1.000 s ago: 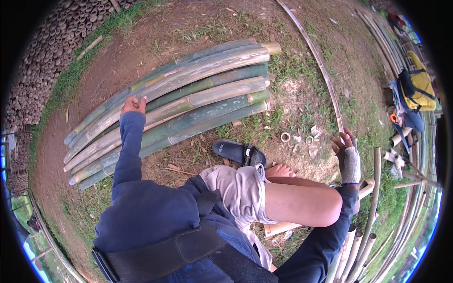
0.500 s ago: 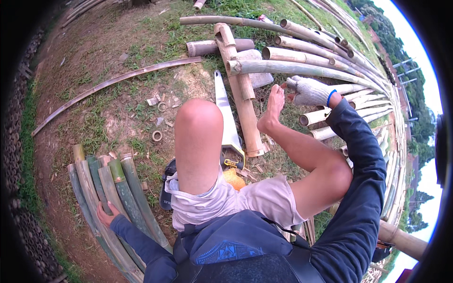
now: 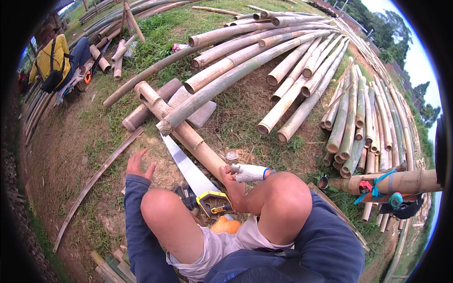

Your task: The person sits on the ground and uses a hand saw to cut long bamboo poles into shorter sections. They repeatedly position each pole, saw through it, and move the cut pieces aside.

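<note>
Nearest, an orange bag lies just under the handle end of the saw, between the knees. The saw rests with its handle toward the lap and its long axis running away and leftward to the tip. Left of the blade, and apart from it, the left hand hangs open and empty, thumb and fingers spread. Right of the saw, the gloved right hand (its fingertips are bare) sits at the toes of a foot, fingers bent; I cannot tell whether it grips anything. The right hand is nearer the saw's handle, with the foot roughly between; the left faces the blade side-on.

Along the saw's right side, a bamboo tube lies nearly parallel. Near the saw's tip, a long pole crosses that tube, above a stone block. Left of the saw curves a bamboo strip. Far beyond its tip, to the left, is a person in yellow.
</note>
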{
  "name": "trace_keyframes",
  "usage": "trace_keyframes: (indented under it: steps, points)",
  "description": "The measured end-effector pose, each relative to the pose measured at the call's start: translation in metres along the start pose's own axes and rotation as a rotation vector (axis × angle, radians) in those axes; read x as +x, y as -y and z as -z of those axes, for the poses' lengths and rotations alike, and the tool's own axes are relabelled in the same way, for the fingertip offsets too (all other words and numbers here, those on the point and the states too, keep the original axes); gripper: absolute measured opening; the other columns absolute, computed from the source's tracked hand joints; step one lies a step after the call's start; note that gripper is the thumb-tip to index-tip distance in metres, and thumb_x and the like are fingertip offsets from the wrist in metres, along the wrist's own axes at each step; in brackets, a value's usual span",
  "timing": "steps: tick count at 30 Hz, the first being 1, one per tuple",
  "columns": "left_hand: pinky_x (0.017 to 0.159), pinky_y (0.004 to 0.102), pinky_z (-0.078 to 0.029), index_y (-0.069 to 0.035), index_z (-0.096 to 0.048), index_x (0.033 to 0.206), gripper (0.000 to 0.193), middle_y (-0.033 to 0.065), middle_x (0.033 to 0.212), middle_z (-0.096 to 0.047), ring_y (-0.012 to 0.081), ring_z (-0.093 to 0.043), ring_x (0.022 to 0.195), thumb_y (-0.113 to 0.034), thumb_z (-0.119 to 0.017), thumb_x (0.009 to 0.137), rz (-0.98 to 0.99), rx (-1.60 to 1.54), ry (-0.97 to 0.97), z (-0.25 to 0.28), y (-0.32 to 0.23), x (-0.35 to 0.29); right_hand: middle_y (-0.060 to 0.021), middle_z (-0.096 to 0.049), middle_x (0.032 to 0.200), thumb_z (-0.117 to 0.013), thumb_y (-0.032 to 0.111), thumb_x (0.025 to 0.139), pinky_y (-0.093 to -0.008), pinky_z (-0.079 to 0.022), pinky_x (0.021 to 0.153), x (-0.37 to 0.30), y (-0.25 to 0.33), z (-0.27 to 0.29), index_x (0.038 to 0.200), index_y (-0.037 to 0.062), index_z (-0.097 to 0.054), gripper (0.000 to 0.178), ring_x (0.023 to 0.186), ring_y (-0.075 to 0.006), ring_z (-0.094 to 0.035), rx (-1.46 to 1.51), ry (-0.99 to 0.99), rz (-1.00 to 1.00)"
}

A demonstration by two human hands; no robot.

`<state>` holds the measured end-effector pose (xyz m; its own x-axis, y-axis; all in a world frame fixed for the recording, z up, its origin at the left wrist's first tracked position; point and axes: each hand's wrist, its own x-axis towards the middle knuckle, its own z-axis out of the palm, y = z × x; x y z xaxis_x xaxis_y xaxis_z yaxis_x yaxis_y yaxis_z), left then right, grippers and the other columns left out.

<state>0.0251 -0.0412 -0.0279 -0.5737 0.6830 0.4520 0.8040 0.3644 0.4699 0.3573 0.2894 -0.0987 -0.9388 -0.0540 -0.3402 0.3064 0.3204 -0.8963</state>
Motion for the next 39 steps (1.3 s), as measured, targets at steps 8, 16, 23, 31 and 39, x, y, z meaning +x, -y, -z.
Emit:
trace_keyframes:
  steps: [8,16,23,31,39]
  points:
    - [0.112,0.0519,-0.046,-0.012,-0.054,0.15,0.092,0.0193,0.144,-0.059,0.0391,-0.056,0.134,-0.046,-0.093,0.074,0.075,0.174,0.348,-0.105,-0.032,0.153,-0.0131,-0.056,0.132,-0.079,0.044,0.085,-0.0515,-0.048,0.099,0.024,-0.026,-0.073,0.128,0.0156,-0.064,0.054,0.125,-0.0333,-0.058,-0.343,-0.476,-0.269]
    - [0.101,0.0429,-0.054,-0.006,-0.067,0.136,0.051,0.014,0.122,-0.073,0.0294,-0.072,0.111,-0.036,-0.078,0.097,0.45,-0.432,-0.197,-0.111,0.075,0.085,-0.0077,-0.068,0.119,-0.074,0.043,0.099,-0.0379,-0.06,0.076,-0.035,-0.017,-0.064,0.136,0.0113,-0.063,0.05,0.099,-0.0248,-0.075,0.827,-0.483,-0.365]
    - [0.121,0.0509,-0.041,-0.014,-0.046,0.156,0.071,0.0149,0.166,-0.037,0.038,-0.034,0.154,-0.017,-0.075,0.091,0.663,0.494,0.136,-0.081,0.259,-0.004,-0.0058,-0.069,0.12,-0.072,0.048,0.099,-0.039,-0.058,0.079,-0.06,-0.01,-0.065,0.138,0.014,-0.061,0.053,0.103,-0.0235,-0.073,0.203,-0.587,-0.454]
    - [0.116,0.047,-0.044,-0.017,-0.054,0.15,0.094,0.0133,0.143,-0.058,0.0327,-0.056,0.135,-0.018,-0.098,0.067,0.686,0.904,0.587,-0.059,0.373,0.017,-0.0036,-0.069,0.121,-0.07,0.055,0.099,-0.0403,-0.056,0.082,-0.068,-0.024,-0.087,0.141,0.0171,-0.059,0.058,0.108,-0.022,-0.07,0.006,-0.461,-0.523]
    - [0.074,0.0404,-0.057,-0.007,-0.078,0.093,0.045,0.0093,0.082,-0.068,0.0255,-0.068,0.076,-0.024,-0.103,0.059,0.494,0.3,0.824,0.03,0.243,0.019,-0.0013,-0.068,0.123,-0.067,0.063,0.1,-0.0414,-0.053,0.089,0.05,0.005,-0.036,0.147,0.0215,-0.056,0.064,0.115,-0.0206,-0.066,-0.322,-0.016,-0.188]
